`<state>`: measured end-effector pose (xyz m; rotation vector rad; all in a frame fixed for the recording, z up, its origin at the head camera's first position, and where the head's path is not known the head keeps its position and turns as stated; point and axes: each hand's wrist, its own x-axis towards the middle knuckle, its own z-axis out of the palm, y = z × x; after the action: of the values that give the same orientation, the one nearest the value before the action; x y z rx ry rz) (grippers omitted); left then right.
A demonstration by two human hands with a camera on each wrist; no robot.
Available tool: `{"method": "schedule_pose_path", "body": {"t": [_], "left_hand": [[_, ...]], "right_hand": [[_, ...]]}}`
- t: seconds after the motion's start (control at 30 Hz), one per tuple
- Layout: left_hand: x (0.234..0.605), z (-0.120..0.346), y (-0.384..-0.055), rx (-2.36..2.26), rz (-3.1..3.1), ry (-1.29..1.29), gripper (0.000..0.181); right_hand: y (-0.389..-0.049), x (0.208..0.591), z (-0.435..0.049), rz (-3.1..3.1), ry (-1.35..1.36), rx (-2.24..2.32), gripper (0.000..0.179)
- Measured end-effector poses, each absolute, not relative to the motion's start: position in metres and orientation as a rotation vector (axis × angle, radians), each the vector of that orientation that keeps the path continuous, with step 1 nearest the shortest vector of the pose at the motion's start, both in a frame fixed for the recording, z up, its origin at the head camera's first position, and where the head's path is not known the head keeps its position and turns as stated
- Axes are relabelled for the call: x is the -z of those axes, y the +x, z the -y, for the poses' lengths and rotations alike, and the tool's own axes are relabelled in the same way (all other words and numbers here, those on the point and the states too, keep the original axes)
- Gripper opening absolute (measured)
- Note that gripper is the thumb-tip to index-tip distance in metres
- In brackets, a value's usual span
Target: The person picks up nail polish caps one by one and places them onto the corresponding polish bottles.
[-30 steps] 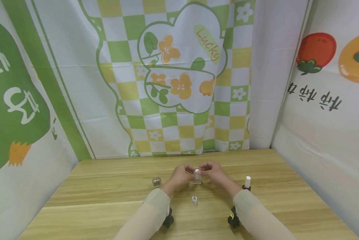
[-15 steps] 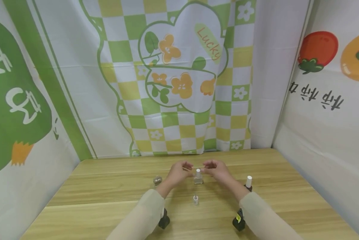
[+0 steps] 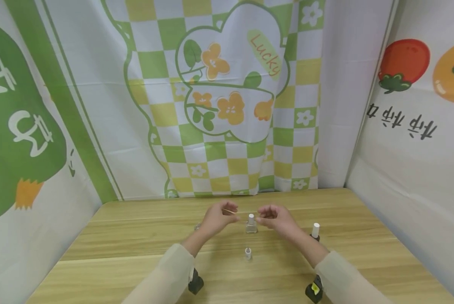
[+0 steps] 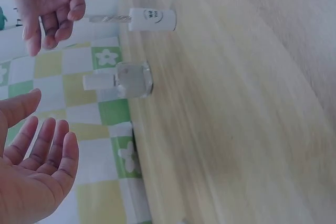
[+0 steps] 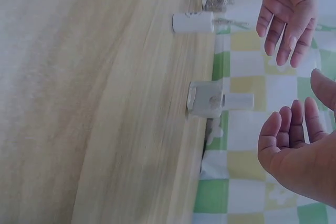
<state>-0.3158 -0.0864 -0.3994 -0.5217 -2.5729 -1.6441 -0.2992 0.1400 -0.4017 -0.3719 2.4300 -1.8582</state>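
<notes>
Left wrist, lettered cap (image 4: 152, 19), unreadable from head

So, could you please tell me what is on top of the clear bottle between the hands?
A white cap sits on top of the clear bottle. It covers the bottle's mouth, which therefore cannot be seen.

In the head view, we catch only a sliver of the glitter nail-polish bottle (image 3: 197, 226) past the left forearm (image 3: 195, 242); the right forearm (image 3: 311, 247) hides the base of the dark bottle (image 3: 316, 232). We cannot read the brush cap's (image 4: 152, 19) lettering.
</notes>
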Motion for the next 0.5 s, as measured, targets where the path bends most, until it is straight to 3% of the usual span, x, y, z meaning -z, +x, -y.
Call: {"method": "schedule_pose_path", "body": {"t": [0.5], "left_hand": [[0.385, 0.129, -0.311, 1.642, 2.486, -0.382, 0.025]], "right_hand": [[-0.270, 0.398, -0.143, -2.387, -0.490, 1.789, 0.035]]}}
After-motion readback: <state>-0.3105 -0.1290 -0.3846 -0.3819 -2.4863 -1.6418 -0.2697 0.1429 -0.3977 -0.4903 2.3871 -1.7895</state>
